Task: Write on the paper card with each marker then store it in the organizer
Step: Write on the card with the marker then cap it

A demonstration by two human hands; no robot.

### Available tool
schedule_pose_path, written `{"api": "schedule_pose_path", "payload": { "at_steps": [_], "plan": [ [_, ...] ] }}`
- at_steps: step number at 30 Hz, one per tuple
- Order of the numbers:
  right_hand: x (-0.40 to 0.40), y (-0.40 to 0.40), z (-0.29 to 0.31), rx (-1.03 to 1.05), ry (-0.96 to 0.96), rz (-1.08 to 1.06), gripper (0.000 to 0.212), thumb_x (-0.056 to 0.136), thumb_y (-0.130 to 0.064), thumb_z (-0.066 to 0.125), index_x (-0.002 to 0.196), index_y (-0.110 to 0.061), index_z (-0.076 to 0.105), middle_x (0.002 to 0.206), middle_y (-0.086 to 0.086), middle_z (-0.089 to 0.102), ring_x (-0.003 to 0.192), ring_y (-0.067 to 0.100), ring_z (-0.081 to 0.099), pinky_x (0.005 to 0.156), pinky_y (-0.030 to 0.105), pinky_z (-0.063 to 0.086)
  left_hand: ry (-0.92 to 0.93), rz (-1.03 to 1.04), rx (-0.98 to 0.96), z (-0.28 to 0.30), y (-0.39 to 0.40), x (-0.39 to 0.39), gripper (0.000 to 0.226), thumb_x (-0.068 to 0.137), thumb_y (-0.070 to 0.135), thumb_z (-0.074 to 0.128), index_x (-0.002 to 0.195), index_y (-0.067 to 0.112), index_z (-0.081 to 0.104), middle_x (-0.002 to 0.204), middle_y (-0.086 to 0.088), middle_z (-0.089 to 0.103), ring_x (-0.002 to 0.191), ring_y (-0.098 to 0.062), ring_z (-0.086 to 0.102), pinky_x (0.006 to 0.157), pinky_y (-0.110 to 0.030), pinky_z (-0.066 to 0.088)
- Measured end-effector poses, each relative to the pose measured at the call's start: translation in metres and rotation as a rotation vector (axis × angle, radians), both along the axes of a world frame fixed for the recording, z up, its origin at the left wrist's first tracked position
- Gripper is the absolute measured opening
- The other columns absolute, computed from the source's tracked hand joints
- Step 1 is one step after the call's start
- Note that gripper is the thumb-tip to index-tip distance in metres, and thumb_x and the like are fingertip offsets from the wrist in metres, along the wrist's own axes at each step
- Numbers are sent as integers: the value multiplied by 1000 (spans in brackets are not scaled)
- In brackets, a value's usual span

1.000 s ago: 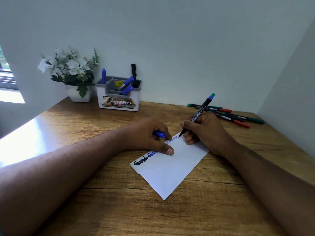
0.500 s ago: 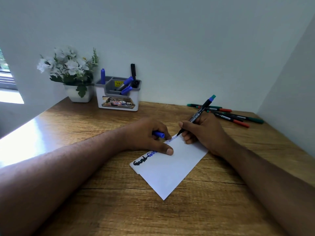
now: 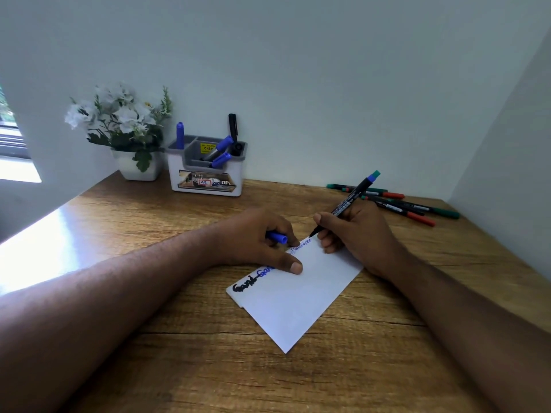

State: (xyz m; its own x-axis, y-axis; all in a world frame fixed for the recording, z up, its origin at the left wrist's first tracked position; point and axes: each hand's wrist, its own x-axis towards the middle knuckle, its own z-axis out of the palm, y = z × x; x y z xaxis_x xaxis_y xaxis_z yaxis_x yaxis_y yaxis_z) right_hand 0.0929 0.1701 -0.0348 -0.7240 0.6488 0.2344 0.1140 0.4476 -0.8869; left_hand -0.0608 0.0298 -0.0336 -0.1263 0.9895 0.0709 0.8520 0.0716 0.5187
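- A wooden desk (image 3: 149,234) with a strong grain fills the lower view, set in a corner of pale walls; bright light glares off its left edge.
- A white paper card (image 3: 295,305) lies at an angle near the middle of the desk, with black lettering at its left end, then blue lettering running along its far edge toward the upper corner.
- The left hand (image 3: 253,242) rests on the card's far edge, thumb pressed flat on the paper, fingers curled round a blue marker cap (image 3: 277,237).
- The right hand (image 3: 357,234) sits on the card's upper right corner and grips a black-barrelled marker (image 3: 348,201), tilted, its tip touching the card at the end of the blue writing; the top end shows blue and green.
- A white and grey organizer (image 3: 205,183) stands at the back wall, holding blue markers (image 3: 222,150) and a black one upright.
- A white pot of white flowers (image 3: 119,120) stands just left of the organizer.
- A loose bunch of green- and red-capped markers (image 3: 396,204) lies on the desk at the back right, well apart from the organizer.
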Motion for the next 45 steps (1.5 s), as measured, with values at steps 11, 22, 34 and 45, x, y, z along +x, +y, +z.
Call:
{"api": "schedule_pose_path", "payload": {
  "at_steps": [11, 22, 34, 45],
  "plan": [
    [3, -1, 2, -14, 112, -5, 24, 89, -17, 66, 74, 2, 72, 65, 17, 70, 47, 17, 63, 47, 24, 53, -22, -8, 28, 1, -3, 2, 49, 79, 63, 57, 108, 26, 70, 101, 9, 70, 88, -6, 63, 75, -28, 53],
    [0, -9, 10, -228, 352, 136, 9, 89, 1, 60, 82, -3, 65, 68, 18, 69, 52, 24, 63, 48, 31, 54, -313, 98, 312, 2, -5, -4, 16, 99, 22, 48, 106, 21, 63, 63, 24, 55, 55, 6, 46, 53, -7, 36],
    [-5, -25, 4, -164, 150, 254, 15, 80, -2, 73, 95, -5, 74, 81, 16, 74, 69, 22, 70, 61, 31, 59, -456, 24, 299, 4, -4, -4, 18, 90, 12, 62, 108, 16, 64, 75, 8, 65, 65, 2, 57, 60, -12, 46],
    [-15, -33, 8, -47, 149, 299, 10, 84, -10, 71, 90, -17, 75, 64, 2, 71, 49, 11, 59, 44, 23, 49, -1130, -66, 354, 0, 0, -9, 26, 75, 1, 64, 88, 10, 44, 60, -10, 61, 54, -17, 62, 43, -21, 47]
  ]
}}
